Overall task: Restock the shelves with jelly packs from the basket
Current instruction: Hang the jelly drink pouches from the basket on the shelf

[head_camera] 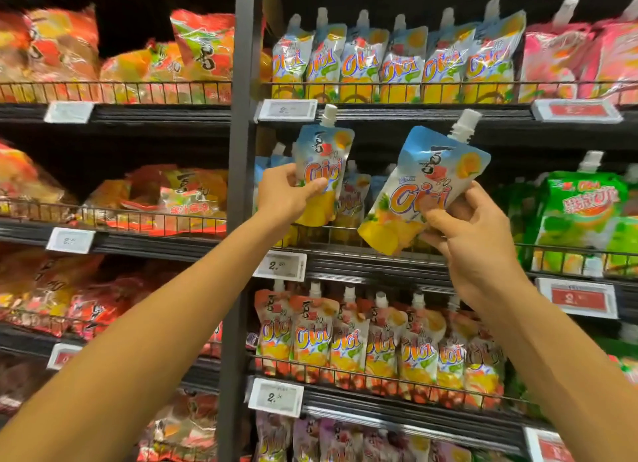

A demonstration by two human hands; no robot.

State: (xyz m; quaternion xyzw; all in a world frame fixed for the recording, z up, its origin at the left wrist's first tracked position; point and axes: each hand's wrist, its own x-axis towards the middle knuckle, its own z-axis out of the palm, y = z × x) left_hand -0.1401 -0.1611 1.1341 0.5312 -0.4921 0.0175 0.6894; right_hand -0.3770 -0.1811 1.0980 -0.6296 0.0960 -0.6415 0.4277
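My left hand (288, 190) grips a blue and yellow jelly pack (324, 164) with a white spout, held upright at the left end of the middle shelf (376, 258). My right hand (473, 240) holds a second pack of the same kind (426, 185), tilted to the right, in front of that shelf. Behind the two packs a few like packs (354, 199) stand at the shelf's left end. The basket is out of sight.
A full row of the same packs (397, 61) fills the shelf above; red-topped packs (379, 344) fill the one below. Green packs (583, 216) stand to the right. A dark upright post (238, 220) divides off bagged snacks (172, 199) on the left. Wire rails edge each shelf.
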